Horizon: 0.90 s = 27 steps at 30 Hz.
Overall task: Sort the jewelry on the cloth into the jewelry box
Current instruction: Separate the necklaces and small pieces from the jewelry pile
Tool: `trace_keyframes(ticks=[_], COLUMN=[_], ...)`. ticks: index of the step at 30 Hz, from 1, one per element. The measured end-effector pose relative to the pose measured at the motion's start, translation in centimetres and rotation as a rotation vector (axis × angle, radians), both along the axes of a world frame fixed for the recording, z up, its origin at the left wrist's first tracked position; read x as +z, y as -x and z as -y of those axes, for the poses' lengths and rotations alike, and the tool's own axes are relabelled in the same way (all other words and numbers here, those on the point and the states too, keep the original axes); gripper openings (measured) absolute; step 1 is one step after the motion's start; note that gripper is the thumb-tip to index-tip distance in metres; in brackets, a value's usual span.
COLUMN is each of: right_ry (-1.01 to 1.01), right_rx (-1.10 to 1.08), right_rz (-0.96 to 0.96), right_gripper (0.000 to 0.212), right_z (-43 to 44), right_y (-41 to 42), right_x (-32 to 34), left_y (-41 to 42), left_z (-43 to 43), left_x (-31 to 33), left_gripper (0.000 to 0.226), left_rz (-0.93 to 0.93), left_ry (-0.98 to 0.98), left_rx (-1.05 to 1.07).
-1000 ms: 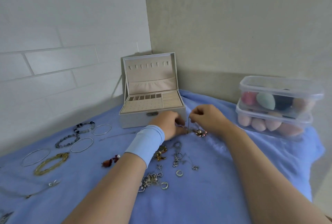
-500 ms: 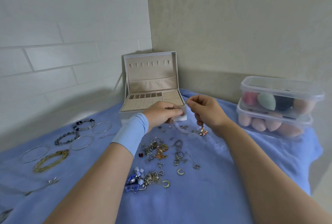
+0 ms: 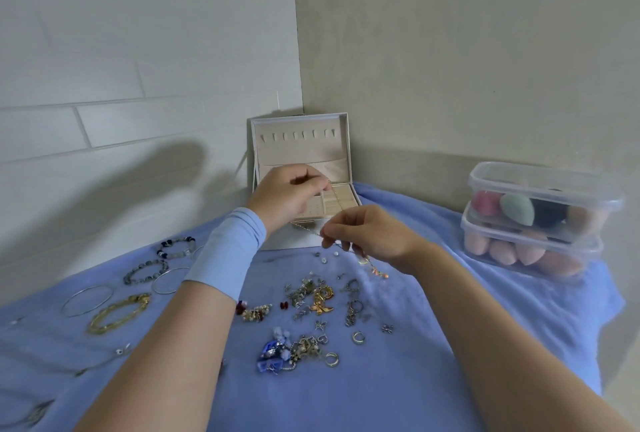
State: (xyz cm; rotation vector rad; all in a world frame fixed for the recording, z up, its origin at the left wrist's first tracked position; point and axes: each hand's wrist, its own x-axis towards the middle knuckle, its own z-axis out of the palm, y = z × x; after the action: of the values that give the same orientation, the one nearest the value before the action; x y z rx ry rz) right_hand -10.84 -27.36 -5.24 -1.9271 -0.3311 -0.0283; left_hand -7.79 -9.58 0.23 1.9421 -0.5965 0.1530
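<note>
**Sorting in progress, head view.** The left hand (image 3: 287,196), wearing a pale blue fabric wristband (image 3: 227,251), is pinching the upper end of a thin gold-coloured chain necklace (image 3: 337,200). It is holding the chain in front of the open cream jewelry box (image 3: 300,141), which is standing in the wall corner. The right hand (image 3: 369,236), fingers curled, is pinching the same chain lower down. A small pendant (image 3: 376,271), blurred and possibly orange, is dangling below that hand, just above the blue cloth (image 3: 398,362). A scattered pile of small mixed jewelry (image 3: 311,303) is lying on the cloth between the forearms. Metal bangles and beaded bracelets (image 3: 145,272) are lying to the left. Two stacked clear plastic tubs of makeup sponges (image 3: 540,220) are sitting at the right.
</note>
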Motion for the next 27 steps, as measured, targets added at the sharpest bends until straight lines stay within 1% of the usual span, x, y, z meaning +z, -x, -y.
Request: trace_keyframes(ticks=[3,6,8,10,11,12,16,18,19,21,23,24,27], right_ry=[-0.055,-0.131,-0.247,-0.414,-0.464,-0.465,-0.353,-0.271,-0.192,0.062,0.329,0.422,0.539], right_rx=[0.038,0.042,0.024,0.033,0.032,0.016,-0.006,0.007,0.009,-0.008,-0.03,-0.04,-0.04], right_rz=[0.055,0.068,0.054,0.004,-0.008,-0.003,0.01,0.03,0.05,0.115,0.19,0.216,0.226], right_gripper=[0.023,0.023,0.025,0.026,0.026,0.025,0.022,0.018,0.015,0.012,0.014,0.016,0.021], right_z=[-1.1,-3.0,-4.7,-6.2,-6.9,-7.6,-9.9,-10.8,-11.1,-11.6,-11.7,-11.7,-11.3], right_y=[-0.3,-0.6,-1.1,-1.7,-2.0,-2.3,-2.8,-2.9,-3.0,-3.2,-3.6,-3.6,-3.3], right_x=[1.5,3.0,3.5,3.7,3.7,3.6,3.2,2.7,2.4,1.6,1.0,0.9,1.4], left_y=[0.5,0.9,1.1,1.4,1.5,1.6,1.2,0.8,0.7,0.5,0.3,0.1,-0.2], left_z=[-2.2,-4.5,-6.1,-7.8,-8.6,-9.5,-13.1,-14.6,-15.3,-16.5,-17.4,-17.7,-17.7], left_x=[1.2,2.1,2.3,2.3,2.1,1.8,0.3,-0.3,-0.5,-0.8,-1.3,-1.6,-2.6], left_gripper=[0.018,0.016,0.015,0.015,0.015,0.015,0.014,0.013,0.014,0.013,0.012,0.012,0.012], left_rz=[0.079,0.16,0.18,0.188,0.19,0.191,0.211,0.194,0.187,0.174,0.171,0.17,0.141], left_ry=[0.051,0.03,0.066,0.108,0.119,0.121,0.035,0.024,0.029,0.024,-0.044,-0.091,-0.242], left_rx=[0.055,0.128,0.169,0.207,0.224,0.241,0.323,0.352,0.358,0.365,0.377,0.383,0.37])
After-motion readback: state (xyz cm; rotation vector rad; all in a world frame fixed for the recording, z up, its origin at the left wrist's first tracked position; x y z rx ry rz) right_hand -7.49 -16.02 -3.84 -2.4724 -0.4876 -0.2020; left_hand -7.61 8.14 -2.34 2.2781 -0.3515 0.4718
